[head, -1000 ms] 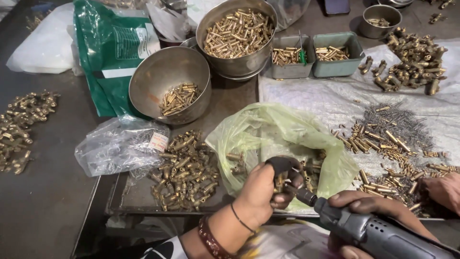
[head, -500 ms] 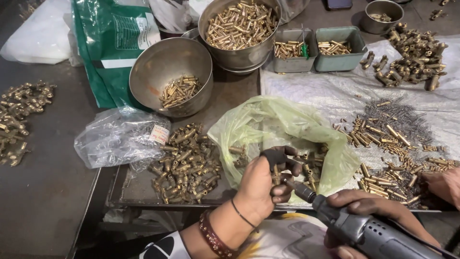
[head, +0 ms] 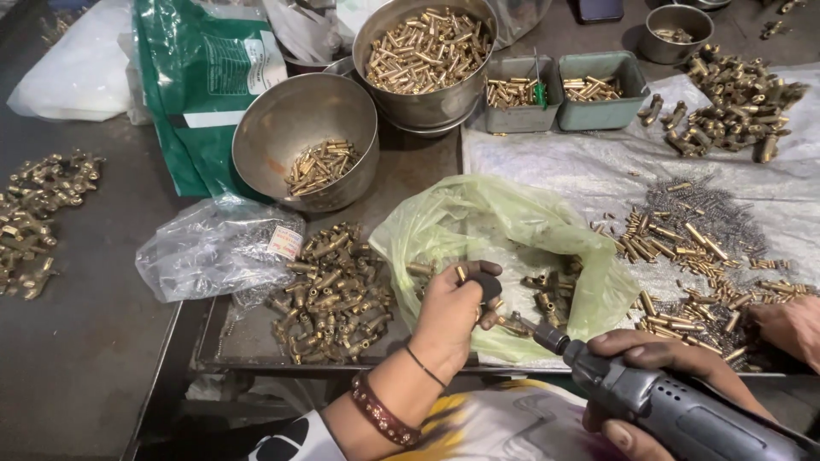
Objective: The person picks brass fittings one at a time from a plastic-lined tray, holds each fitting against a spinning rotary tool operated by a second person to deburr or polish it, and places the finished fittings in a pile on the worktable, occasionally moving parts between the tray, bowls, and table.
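My left hand (head: 453, 312) pinches a small brass fitting with a dark cap (head: 487, 288) over an open pale green plastic bag (head: 504, 230) that holds more brass parts. My right hand (head: 658, 358) grips a grey electric screwdriver (head: 675, 410), whose tip points up-left at the piece in my left hand. A heap of brass fittings (head: 329, 290) lies just left of my left hand on a metal tray.
A tilted steel bowl (head: 303, 137) with brass pins and a fuller steel bowl (head: 423, 51) stand behind. Two grey-green bins (head: 559, 90) hold pins. Loose brass pins and grey screws (head: 709, 230) lie right. Another person's hand (head: 790, 329) rests at the right edge.
My left hand has lifted slightly with the capped fitting and the screwdriver tip has drawn closer under it. The view has shifted a little.
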